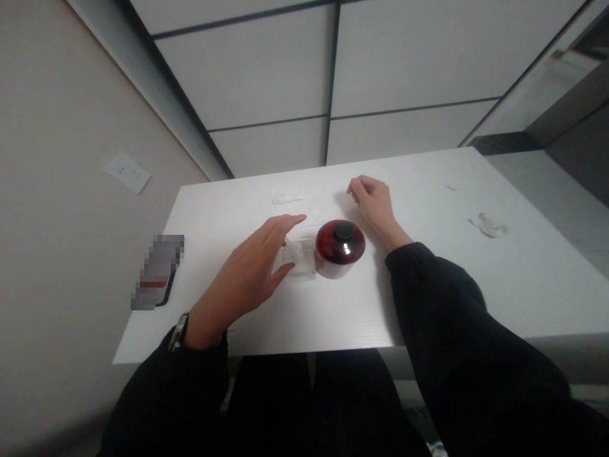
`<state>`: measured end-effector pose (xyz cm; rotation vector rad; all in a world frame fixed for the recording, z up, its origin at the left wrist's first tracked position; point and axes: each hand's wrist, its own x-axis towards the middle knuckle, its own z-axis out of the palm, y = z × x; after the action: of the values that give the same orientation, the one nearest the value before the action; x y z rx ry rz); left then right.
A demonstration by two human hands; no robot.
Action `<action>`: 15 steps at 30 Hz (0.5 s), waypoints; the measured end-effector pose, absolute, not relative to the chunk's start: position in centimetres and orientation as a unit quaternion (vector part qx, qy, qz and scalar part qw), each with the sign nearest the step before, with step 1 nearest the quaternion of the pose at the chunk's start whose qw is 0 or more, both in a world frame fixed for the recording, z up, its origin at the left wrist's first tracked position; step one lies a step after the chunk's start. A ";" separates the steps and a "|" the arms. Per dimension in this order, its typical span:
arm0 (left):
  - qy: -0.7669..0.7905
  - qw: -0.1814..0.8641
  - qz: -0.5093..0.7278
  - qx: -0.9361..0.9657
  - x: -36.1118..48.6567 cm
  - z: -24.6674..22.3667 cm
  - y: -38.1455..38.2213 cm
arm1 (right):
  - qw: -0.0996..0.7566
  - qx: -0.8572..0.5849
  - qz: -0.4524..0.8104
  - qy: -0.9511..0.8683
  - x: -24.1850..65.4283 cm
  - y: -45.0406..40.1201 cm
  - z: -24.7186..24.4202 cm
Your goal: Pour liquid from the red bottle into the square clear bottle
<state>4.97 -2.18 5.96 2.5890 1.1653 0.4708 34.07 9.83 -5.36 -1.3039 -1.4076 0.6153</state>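
A dark red glossy bottle [339, 249] with a black cap and a pale lower part stands upright on the white table [304, 327]. Just left of it, touching or nearly so, is a clear square container [299, 260]. My left hand [254, 257] is beside that container, thumb and fingers apart, holding nothing. Beyond the bottle and to its right, my right hand [371, 197] rests near the table top with its fingers curled together; whether anything is inside them is hidden. A clear plastic piece [291, 200] lies behind the container.
A phone-like object [159, 270], partly pixelated, lies at the table's left edge. Crumpled whitish material [490, 225] and a small scrap [451, 188] lie on the right. A wall with a socket [128, 171] borders the left; white panels [271, 70] stand behind.
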 end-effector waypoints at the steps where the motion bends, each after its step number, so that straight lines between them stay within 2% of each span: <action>1: 0.392 0.122 0.166 0.897 5.0 6.0 -2.2 | 0.534 -0.547 0.258 -0.591 34.1 9.8 -5.4; 4: 0.369 0.100 0.160 0.910 5.2 6.0 -2.1 | 0.535 -0.546 0.257 -0.591 34.1 9.8 -5.4; 7: 0.367 0.123 0.146 0.911 5.4 5.9 -2.0 | 0.535 -0.548 0.257 -0.590 34.1 9.8 -5.3; 15: 0.413 0.127 0.145 0.890 5.5 6.2 -2.1 | 0.536 -0.546 0.259 -0.589 34.0 9.8 -5.4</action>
<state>5.48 -2.05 6.18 2.5907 1.2017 0.4223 34.01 9.84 -5.37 -1.3001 -1.4026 0.6166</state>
